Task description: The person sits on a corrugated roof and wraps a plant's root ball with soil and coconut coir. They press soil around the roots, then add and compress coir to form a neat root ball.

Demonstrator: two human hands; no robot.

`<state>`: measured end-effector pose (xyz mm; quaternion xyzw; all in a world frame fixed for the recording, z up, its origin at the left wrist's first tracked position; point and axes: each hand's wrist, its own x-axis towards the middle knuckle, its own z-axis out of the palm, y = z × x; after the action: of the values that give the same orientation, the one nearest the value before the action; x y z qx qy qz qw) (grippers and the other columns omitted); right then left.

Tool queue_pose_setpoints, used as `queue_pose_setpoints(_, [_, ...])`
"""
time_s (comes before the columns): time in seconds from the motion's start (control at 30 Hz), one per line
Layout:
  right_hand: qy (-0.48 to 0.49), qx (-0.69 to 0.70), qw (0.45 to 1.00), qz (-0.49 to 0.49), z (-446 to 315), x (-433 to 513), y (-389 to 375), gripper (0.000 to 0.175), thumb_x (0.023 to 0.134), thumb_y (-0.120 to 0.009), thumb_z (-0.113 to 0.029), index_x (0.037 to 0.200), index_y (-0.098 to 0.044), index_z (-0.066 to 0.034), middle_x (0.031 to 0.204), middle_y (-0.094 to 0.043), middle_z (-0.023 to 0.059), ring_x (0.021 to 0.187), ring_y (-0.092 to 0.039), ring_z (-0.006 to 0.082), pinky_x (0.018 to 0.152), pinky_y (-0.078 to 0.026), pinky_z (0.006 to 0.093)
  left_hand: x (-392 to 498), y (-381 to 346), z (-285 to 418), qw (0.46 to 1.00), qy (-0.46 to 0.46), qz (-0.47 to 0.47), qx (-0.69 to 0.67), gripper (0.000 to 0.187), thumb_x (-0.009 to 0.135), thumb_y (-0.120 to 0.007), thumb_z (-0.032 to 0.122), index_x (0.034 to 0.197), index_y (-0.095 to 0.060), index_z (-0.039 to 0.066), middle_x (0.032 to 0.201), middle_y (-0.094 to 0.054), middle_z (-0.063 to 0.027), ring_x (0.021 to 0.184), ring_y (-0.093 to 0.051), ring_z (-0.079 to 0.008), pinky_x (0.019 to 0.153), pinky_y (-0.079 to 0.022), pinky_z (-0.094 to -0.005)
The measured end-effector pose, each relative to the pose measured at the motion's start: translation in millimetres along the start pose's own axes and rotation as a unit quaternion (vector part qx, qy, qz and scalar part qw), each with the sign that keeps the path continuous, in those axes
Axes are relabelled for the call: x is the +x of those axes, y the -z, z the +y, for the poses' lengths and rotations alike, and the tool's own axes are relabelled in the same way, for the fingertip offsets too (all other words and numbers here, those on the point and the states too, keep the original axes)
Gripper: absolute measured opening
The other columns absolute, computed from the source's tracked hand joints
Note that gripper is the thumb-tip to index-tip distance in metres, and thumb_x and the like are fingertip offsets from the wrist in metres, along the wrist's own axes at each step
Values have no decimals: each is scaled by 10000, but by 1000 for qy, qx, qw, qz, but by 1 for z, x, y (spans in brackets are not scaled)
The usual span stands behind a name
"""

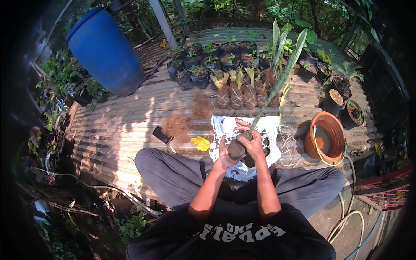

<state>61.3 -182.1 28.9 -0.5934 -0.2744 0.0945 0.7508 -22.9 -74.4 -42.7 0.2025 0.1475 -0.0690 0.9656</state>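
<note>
My left hand [225, 155] cups the lower left side of a dark soil ball [236, 149] at the base of a tall snake plant [276, 85]. Around its upper right side, by the foot of the leaf, my right hand [253, 140] is closed. The plant leans up to the right. Beneath both hands a white plastic sack [273, 125], smeared with dark soil, lies between my crossed legs. Brown coconut fibre [177, 126] is heaped to the left, near a yellow leaf [200, 143] and a black phone-like object [162, 135]. White plastic string [290, 146] lies tangled right of the sack.
Several fibre-wrapped root balls [237, 97] tied with string stand ahead, before rows of black-bagged seedlings [200, 76]. An orange bucket [325, 136] with water, black pots [352, 114], a hose [341, 224] and a red crate [383, 191] are on the right. A blue barrel [105, 53] stands back left.
</note>
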Motion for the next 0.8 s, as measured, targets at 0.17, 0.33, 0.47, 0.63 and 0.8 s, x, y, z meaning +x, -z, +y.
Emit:
queue_pose_setpoints(0.17, [-73,-106,991,24,17,-9,-4,465,737,-796,-32,1138,-561,-47,996,-649,60,915,-627,122,819,-492,285,-6,-20,3,999,49,19,-11,901,871,-295,803,1499,-382,163,1523,-403,-104,1347,-449,-340,1084,-365,-594])
queue_pose_setpoints(0.33, [-79,-108,973,187,6,-3,-18,365,771,-791,-79,1044,-550,-54,893,-618,47,830,-610,144,791,-496,303,-4,-20,-5,974,-81,-193,-88,901,888,-287,755,1507,-366,104,1509,-432,-74,1375,-427,-269,1118,-368,-451])
queue_pose_setpoints(0.47, [-108,-58,990,68,6,0,-2,424,777,-819,-111,1115,-573,-39,1156,-667,106,994,-622,138,859,-495,299,11,-19,-4,991,-123,23,-53,760,960,-317,654,1444,-433,79,1429,-514,-83,1294,-517,-233,1100,-396,-416])
queue_pose_setpoints(0.63, [3,3,999,48,15,-10,-9,500,736,-836,-80,1163,-579,-42,1137,-697,79,933,-607,105,842,-495,276,12,7,-16,993,-112,-31,-26,561,1017,-351,485,1355,-513,68,1312,-598,-97,1195,-592,-235,1021,-482,-433])
queue_pose_setpoints(0.8, [-76,-112,986,97,29,-16,-13,433,722,-854,-122,1020,-552,-34,931,-658,44,862,-633,136,798,-512,293,20,24,-22,993,-97,-63,-10,520,1027,-361,421,1351,-511,43,1285,-615,-105,1145,-617,-240,970,-516,-439])
